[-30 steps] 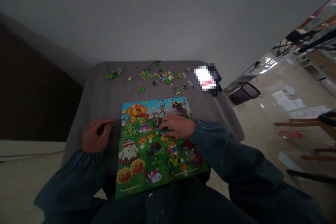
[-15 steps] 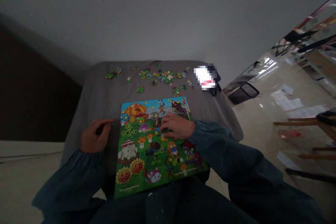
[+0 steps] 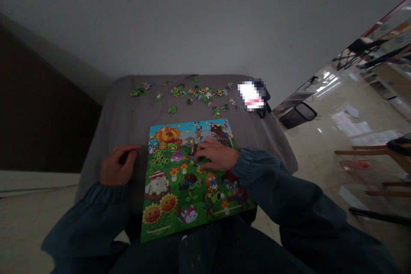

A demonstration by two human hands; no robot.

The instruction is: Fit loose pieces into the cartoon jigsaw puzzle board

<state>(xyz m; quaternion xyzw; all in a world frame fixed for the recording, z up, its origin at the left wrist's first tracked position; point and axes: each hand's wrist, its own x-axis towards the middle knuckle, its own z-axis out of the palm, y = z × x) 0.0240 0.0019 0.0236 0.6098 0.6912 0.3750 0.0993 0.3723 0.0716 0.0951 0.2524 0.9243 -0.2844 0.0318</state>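
A colourful cartoon jigsaw puzzle board (image 3: 192, 197) lies on the grey cloth, its near edge close to my lap. My right hand (image 3: 216, 155) rests on the upper middle of the board. Its fingers are bent with the tips against the picture, and the thumb is apart from them; no piece shows between them. Left of the board, my left hand (image 3: 118, 166) lies on the cloth with its fingers stretched toward the board's edge and a gap at the thumb. Loose puzzle pieces (image 3: 205, 94) are scattered beyond the board, and one piece (image 3: 172, 109) lies apart from the rest.
The grey cloth (image 3: 128, 115) covers a table against the wall. At its back right are a blurred white item (image 3: 251, 95) and a dark object with a strap. A black bin (image 3: 298, 114) and wooden chair parts (image 3: 366, 150) stand on the floor to the right.
Both hands stay nearly in place, with the right still on the board. The whole view has shifted very slightly.
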